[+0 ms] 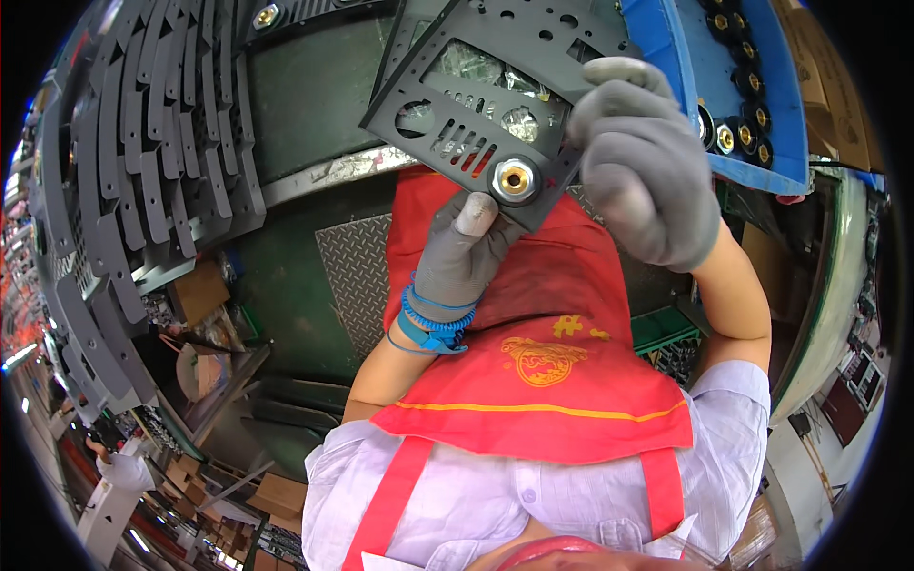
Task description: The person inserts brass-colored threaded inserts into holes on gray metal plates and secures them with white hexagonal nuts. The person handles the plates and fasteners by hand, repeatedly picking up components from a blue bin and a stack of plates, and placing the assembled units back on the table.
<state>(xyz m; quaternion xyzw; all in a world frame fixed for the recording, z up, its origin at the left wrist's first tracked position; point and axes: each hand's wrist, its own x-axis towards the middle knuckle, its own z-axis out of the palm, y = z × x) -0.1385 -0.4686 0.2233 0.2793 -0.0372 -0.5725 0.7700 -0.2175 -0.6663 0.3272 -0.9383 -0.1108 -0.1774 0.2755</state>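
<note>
My left hand (455, 249), in a grey glove with a blue coiled band at the wrist, grips a dark grey metal panel (481, 125) by its near corner. The thumb lies on the panel's face beside a round fitting (515, 181) with a brass centre and silver nut. Slots, round holes and a rectangular window pierce the panel, which is tilted over the bench edge. Close to its right edge is my right hand (647, 171), also gloved, with curled fingers. Whatever those fingers hold, if anything, is hidden.
Dark slotted metal panels (152, 124) stand in overlapping rows on the left. A blue bin (659, 43) at the upper right contains several black and brass fittings (747, 81). Cardboard (828, 86) lies beyond it. Another person's sleeve (126, 471) shows at the lower left.
</note>
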